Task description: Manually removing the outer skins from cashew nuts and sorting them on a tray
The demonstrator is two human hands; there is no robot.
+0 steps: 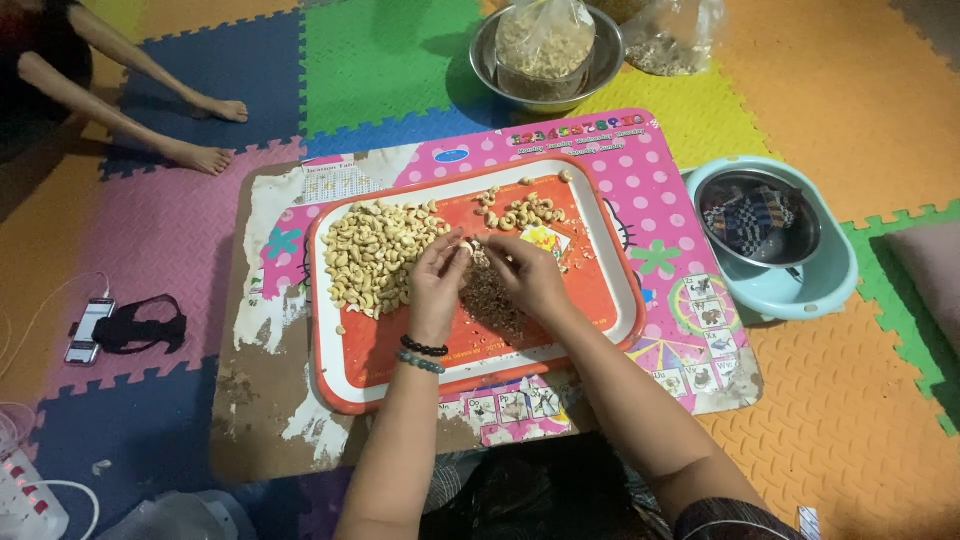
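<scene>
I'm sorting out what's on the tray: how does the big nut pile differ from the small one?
The big pile lies on the tray's left part and is heaped close; the small pile lies at the top, loosely scattered. The big pile holds far more nuts than the small pile. The left hand is beside the big pile; the small pile lies just beyond the right hand. Both are pale, curved nuts.

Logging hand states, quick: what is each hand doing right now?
Left hand: fingers pinched on a cashew above the tray.
Right hand: fingers curled at the same cashew; grip cannot be told.
</scene>
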